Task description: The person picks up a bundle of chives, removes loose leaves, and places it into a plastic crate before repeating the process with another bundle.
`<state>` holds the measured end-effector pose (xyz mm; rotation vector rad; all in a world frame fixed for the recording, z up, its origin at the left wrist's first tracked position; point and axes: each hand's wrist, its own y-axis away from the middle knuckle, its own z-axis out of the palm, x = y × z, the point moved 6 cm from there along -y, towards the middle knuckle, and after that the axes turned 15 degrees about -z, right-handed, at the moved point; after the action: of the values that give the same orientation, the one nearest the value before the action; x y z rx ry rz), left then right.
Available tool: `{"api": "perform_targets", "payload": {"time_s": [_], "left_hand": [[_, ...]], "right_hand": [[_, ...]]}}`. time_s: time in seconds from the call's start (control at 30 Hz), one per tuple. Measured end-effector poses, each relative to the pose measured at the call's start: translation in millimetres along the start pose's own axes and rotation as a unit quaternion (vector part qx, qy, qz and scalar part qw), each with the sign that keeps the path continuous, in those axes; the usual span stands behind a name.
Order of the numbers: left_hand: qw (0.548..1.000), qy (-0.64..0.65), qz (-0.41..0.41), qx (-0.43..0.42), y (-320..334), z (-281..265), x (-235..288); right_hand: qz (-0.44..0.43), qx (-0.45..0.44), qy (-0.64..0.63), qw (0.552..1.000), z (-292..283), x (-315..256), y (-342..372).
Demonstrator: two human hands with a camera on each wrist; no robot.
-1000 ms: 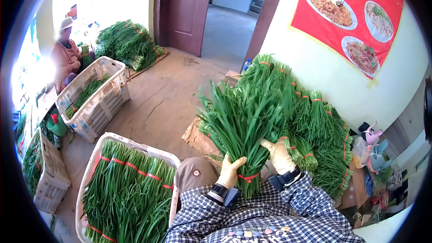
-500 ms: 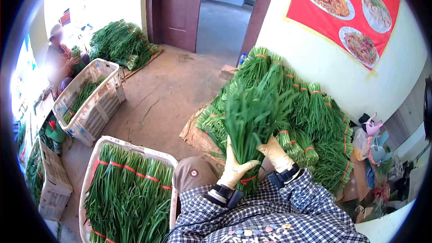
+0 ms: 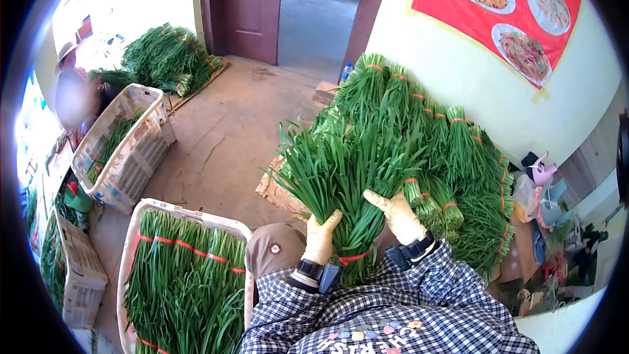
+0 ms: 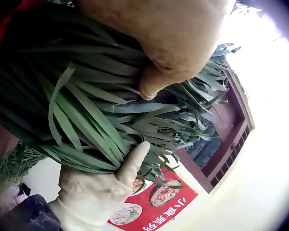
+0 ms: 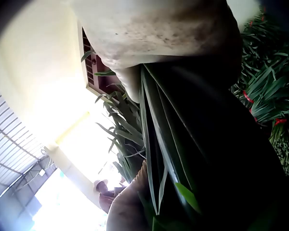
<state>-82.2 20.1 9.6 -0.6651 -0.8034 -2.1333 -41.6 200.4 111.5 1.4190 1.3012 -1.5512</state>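
Note:
A bundle of garlic chives (image 3: pixel 354 183) stands in front of my body in the head view, its long flat leaves fanned out at the top. Low around it runs a red band (image 3: pixel 354 257). My gloved left hand (image 3: pixel 320 237) grips the bundle's left side, thumb across the leaves. On the other side my gloved right hand (image 3: pixel 397 216) holds it with the thumb laid over the front. Both thumbs also show against the leaves in the left wrist view, where the left hand (image 4: pixel 159 38) is uppermost. The other fingers are mostly hidden behind the leaves.
To the left stands a white crate (image 3: pixel 246 229) packed with banded chives. A pile of tied bundles (image 3: pixel 458 177) lies along the right wall. Farther off are another crate (image 3: pixel 124 177), a heap of chives (image 3: pixel 167 59) and a seated person (image 3: pixel 72 92).
The bundle's blurred, gathered leaves have spread into a wider fan. My left hand has come lower and leftward, with both hands still around the bundle. The head view has shifted slightly.

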Motion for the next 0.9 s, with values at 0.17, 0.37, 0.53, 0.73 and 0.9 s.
{"api": "perform_targets", "payload": {"time_s": [0.17,0.37,0.53,0.73,0.9], "left_hand": [[0.999,-0.04,0.018,0.007,-7.2,7.0,3.1],[0.982,-0.166,-0.031,-0.087,-29.7,58.2,-0.1],[0.732,-0.524,0.431,0.065,25.5,120.8,16.3],[0.509,-0.783,0.335,-0.125,28.4,142.4,-58.2],[0.483,-0.798,0.33,-0.141,23.1,146.8,-82.9]], "right_hand": [[0.009,0.036,-0.003,0.999,-8.1,5.2,7.1],[0.011,0.14,-0.064,0.988,-46.7,-7.6,53.4],[-0.025,0.251,-0.012,0.968,-84.4,3.6,105.8],[0.002,0.299,-0.116,0.947,-96.1,23.1,132.9],[0.035,0.293,-0.13,0.947,-108.2,24.0,154.4]]}}
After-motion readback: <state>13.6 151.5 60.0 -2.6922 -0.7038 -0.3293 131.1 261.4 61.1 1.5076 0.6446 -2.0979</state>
